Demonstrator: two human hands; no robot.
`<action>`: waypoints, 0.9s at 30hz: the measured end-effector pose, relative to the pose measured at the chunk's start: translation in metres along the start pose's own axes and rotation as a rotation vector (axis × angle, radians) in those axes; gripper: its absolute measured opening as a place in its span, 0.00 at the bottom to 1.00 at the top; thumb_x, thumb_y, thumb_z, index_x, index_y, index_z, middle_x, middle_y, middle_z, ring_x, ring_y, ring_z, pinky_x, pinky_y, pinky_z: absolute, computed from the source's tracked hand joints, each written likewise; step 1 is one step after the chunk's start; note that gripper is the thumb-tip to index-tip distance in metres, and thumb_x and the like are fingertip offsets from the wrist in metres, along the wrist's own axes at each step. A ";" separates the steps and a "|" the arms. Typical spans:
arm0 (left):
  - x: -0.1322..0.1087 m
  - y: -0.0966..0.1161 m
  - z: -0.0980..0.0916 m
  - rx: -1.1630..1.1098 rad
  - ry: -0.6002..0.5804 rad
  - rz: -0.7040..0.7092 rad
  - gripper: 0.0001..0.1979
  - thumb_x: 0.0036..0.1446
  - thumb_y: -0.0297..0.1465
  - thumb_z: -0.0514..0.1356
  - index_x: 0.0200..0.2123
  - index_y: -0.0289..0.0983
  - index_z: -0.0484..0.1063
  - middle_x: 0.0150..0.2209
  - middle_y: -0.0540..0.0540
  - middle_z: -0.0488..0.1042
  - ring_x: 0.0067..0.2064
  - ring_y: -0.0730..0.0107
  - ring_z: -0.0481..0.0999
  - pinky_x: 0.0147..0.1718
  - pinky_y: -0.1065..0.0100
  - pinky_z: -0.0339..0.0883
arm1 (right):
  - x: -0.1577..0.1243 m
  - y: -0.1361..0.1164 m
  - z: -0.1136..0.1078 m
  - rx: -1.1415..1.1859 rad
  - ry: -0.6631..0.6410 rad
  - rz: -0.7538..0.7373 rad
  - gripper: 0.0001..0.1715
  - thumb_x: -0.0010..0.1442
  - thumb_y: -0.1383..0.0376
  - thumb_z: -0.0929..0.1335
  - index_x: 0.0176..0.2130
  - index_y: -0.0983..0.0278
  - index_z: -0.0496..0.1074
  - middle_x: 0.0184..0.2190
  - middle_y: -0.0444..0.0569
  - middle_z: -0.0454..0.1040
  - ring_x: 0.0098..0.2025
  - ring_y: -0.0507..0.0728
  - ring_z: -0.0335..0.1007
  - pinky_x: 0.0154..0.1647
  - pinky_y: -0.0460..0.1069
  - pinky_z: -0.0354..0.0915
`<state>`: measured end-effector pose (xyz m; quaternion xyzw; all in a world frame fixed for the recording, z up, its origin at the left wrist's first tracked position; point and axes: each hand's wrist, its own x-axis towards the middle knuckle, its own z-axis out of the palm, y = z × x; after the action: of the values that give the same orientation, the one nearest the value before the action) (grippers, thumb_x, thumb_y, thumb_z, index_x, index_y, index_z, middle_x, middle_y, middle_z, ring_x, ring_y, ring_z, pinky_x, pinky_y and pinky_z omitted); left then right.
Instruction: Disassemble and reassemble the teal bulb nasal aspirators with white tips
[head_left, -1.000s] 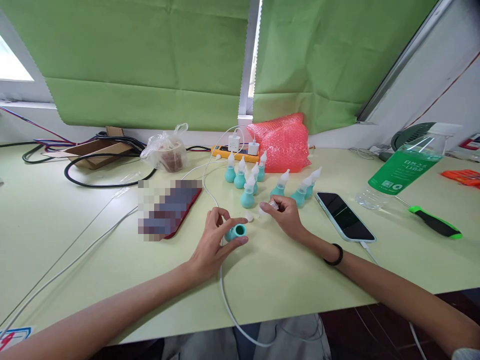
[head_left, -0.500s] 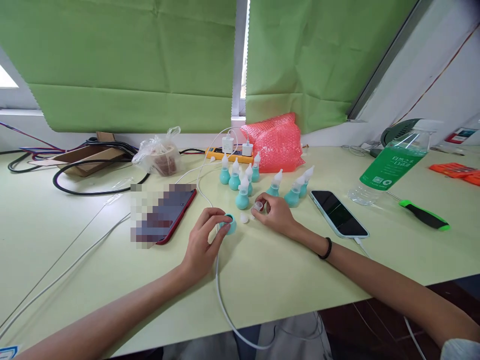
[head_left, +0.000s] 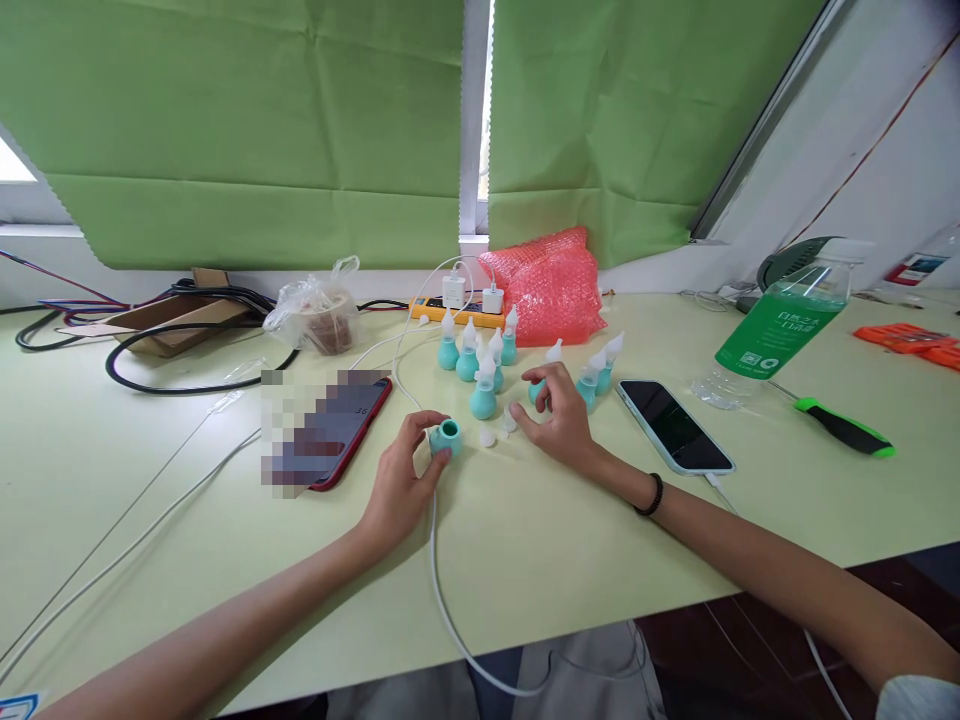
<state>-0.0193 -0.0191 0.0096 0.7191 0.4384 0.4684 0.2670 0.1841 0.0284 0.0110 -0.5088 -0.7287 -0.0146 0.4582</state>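
Observation:
My left hand (head_left: 409, 475) grips a teal rubber bulb (head_left: 448, 437) between thumb and fingers, its dark round opening facing up and towards me. My right hand (head_left: 561, 415) hovers to the right with thumb and fingers apart and nothing visible between them. Just left of its thumb stands a small translucent plastic piece (head_left: 508, 420), and a whitish cap-like piece (head_left: 487, 438) lies beside that. Beyond my hands stand several bulb nasal aspirators (head_left: 484, 395), teal below with clear pointed tips. One aspirator (head_left: 553, 352) is partly hidden behind my right hand.
A red-edged phone (head_left: 352, 435) lies left; another phone (head_left: 677, 427) lies right, plugged into a cable. Further right are a tilted green-labelled bottle (head_left: 780, 325) and a screwdriver (head_left: 844, 427). Pink bubble wrap (head_left: 551, 290) and a power strip (head_left: 427, 312) sit behind. A white cable (head_left: 435, 560) crosses the front.
My right hand has let go of the small translucent piece, and its fingers have opened and lifted away. My left hand has turned the bulb so its opening shows.

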 end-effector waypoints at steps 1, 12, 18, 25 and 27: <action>0.001 -0.001 0.000 -0.019 0.007 -0.008 0.11 0.52 0.27 0.52 0.41 0.39 0.59 0.42 0.47 0.65 0.46 0.69 0.65 0.47 0.61 0.59 | 0.001 0.001 0.000 0.001 0.047 -0.004 0.17 0.46 0.63 0.65 0.38 0.64 0.61 0.35 0.48 0.60 0.23 0.48 0.56 0.26 0.46 0.59; 0.003 -0.004 0.000 0.058 -0.087 -0.005 0.15 0.50 0.26 0.53 0.43 0.40 0.60 0.43 0.47 0.65 0.43 0.68 0.67 0.44 0.61 0.63 | 0.013 0.013 -0.002 -0.315 0.083 -0.081 0.26 0.46 0.62 0.65 0.47 0.58 0.62 0.54 0.51 0.43 0.53 0.67 0.44 0.45 0.59 0.55; 0.003 -0.006 -0.001 0.054 -0.029 0.025 0.14 0.50 0.26 0.54 0.42 0.39 0.60 0.41 0.47 0.65 0.43 0.69 0.66 0.44 0.63 0.63 | 0.009 0.029 0.007 -0.385 -0.175 0.040 0.18 0.51 0.63 0.61 0.43 0.60 0.67 0.49 0.54 0.54 0.42 0.60 0.60 0.35 0.53 0.61; 0.002 -0.001 -0.002 0.095 0.071 0.102 0.17 0.49 0.28 0.56 0.44 0.40 0.57 0.45 0.44 0.61 0.46 0.66 0.62 0.44 0.61 0.61 | 0.011 0.022 -0.002 -0.387 0.070 -0.170 0.17 0.53 0.70 0.58 0.41 0.62 0.69 0.39 0.54 0.58 0.41 0.60 0.57 0.36 0.53 0.59; 0.000 0.003 -0.004 0.064 0.130 0.181 0.15 0.50 0.29 0.56 0.42 0.38 0.58 0.42 0.44 0.61 0.44 0.66 0.63 0.41 0.63 0.61 | 0.009 0.013 -0.009 -0.309 0.139 -0.378 0.14 0.51 0.70 0.59 0.36 0.63 0.70 0.37 0.54 0.58 0.40 0.59 0.56 0.36 0.53 0.58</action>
<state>-0.0219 -0.0207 0.0135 0.7320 0.4028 0.5220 0.1713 0.1993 0.0366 0.0172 -0.4254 -0.7667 -0.2459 0.4131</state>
